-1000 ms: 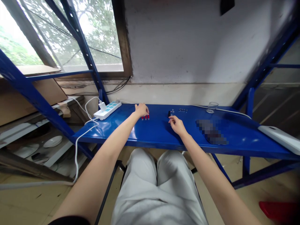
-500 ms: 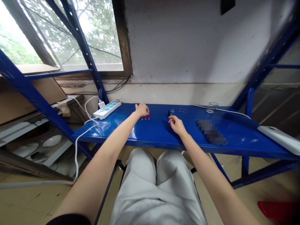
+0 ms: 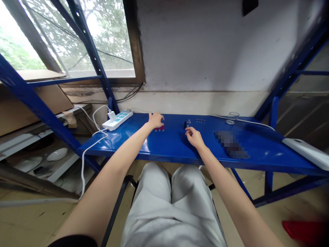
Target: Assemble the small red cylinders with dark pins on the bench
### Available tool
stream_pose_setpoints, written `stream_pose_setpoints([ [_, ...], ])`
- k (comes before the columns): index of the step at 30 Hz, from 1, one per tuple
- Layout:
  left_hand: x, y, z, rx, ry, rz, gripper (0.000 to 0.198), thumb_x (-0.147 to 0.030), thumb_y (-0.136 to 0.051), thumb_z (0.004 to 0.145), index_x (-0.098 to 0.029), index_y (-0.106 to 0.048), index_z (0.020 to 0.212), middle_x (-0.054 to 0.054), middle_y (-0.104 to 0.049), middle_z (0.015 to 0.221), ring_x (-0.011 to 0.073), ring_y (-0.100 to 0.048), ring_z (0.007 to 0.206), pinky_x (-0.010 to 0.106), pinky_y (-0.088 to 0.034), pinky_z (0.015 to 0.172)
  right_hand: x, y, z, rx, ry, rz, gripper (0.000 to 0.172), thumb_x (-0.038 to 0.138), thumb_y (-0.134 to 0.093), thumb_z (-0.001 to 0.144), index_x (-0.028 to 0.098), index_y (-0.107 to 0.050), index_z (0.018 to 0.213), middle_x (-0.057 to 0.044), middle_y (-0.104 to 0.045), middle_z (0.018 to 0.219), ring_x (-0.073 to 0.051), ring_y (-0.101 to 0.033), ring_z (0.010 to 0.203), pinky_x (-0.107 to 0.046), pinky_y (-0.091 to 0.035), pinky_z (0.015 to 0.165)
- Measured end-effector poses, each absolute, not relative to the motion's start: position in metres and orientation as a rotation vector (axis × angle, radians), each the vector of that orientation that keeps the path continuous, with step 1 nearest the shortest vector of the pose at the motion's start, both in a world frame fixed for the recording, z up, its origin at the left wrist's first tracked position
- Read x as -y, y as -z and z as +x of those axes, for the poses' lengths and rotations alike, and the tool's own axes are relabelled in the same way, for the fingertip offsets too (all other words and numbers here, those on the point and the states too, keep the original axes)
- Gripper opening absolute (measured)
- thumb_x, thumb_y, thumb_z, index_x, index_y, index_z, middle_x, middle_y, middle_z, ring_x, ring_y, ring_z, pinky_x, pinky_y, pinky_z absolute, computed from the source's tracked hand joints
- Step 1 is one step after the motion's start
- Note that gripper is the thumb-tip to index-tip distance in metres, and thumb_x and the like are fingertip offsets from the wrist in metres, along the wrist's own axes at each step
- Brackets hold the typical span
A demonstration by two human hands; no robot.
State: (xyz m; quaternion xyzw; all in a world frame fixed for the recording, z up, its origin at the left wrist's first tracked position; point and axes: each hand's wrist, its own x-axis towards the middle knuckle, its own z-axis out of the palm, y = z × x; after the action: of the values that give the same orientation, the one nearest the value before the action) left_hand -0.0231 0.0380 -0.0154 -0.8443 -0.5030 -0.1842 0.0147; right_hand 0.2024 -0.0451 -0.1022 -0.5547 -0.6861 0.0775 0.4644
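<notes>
Over the left-middle of the blue table, my left hand (image 3: 155, 120) is open, its fingers apart. Several small red cylinders with pale ends (image 3: 159, 128) stand in a row just under its fingertips. Farther right, my right hand (image 3: 194, 138) has its fingers curled in. A small black object (image 3: 185, 125) is right at those fingertips, with a small clear part beside it; whether the hand grips it is hard to make out. Behind, several tiny shiny pieces (image 3: 200, 120) lie in rows.
A white power strip (image 3: 117, 120) with a plug and cable lies at the table's left end. A clear glass (image 3: 232, 118) stands at the back right, near a white cable. A blurred dark item (image 3: 232, 145) and a white slab-like object (image 3: 307, 152) lie to the right.
My left hand has opened a little, its fingers lifting and spreading above the red cylinders. My right hand and the black object stay almost in place.
</notes>
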Motion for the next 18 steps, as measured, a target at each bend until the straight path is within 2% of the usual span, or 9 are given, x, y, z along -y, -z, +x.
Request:
stream_pose_setpoints([
  [4,-0.017,0.012,-0.011,1.206,0.695,-2.661,0.026,-0.023,-0.049,0.08,-0.018,-0.061,0.102,0.011,-0.057,0.106,0.0267,-0.048,0.105,0.045,-0.023,0.093,0.049,0.098,0.203,1.528,-0.046,-1.557,0.015,0.023,-0.047,0.07,0.023,-0.061,0.074,-0.003,-0.064,0.067,-0.018,-0.057,0.061,-0.028,-0.04,0.055],
  [7,-0.002,0.02,0.006,0.977,0.693,-2.797,0.029,-0.022,-0.042,0.083,-0.018,-0.059,0.106,0.011,-0.057,0.105,0.0241,-0.049,0.103,0.039,-0.027,0.092,0.05,0.098,0.206,1.426,0.047,-1.618,0.015,0.023,-0.046,0.07,0.022,-0.061,0.068,-0.005,-0.063,0.065,-0.019,-0.056,0.061,-0.027,-0.039,0.054],
  [11,0.006,0.048,0.029,0.947,0.714,-2.946,0.035,-0.02,-0.043,0.081,-0.018,-0.054,0.114,0.013,-0.054,0.114,0.0248,-0.048,0.105,0.037,-0.032,0.09,0.047,0.1,0.209,1.439,0.112,-1.716,0.018,0.019,-0.045,0.069,0.02,-0.063,0.073,-0.008,-0.065,0.075,-0.022,-0.058,0.072,-0.032,-0.042,0.065],
  [14,0.006,0.073,0.043,1.108,0.724,-2.943,0.051,-0.021,-0.045,0.08,-0.021,-0.037,0.131,0.014,-0.043,0.132,0.0286,-0.042,0.114,0.041,-0.032,0.092,0.046,0.1,0.208,1.501,0.111,-1.783,0.022,0.016,-0.046,0.07,0.019,-0.064,0.081,-0.011,-0.065,0.091,-0.026,-0.057,0.088,-0.041,-0.042,0.077],
  [18,0.002,0.089,0.058,1.295,0.734,-2.919,0.058,-0.022,-0.041,0.083,-0.025,-0.023,0.139,0.013,-0.037,0.137,0.0304,-0.039,0.117,0.047,-0.03,0.093,0.044,0.102,0.206,1.595,0.027,-1.807,0.028,0.016,-0.046,0.072,0.018,-0.065,0.093,-0.012,-0.062,0.106,-0.029,-0.053,0.102,-0.048,-0.036,0.087],
])
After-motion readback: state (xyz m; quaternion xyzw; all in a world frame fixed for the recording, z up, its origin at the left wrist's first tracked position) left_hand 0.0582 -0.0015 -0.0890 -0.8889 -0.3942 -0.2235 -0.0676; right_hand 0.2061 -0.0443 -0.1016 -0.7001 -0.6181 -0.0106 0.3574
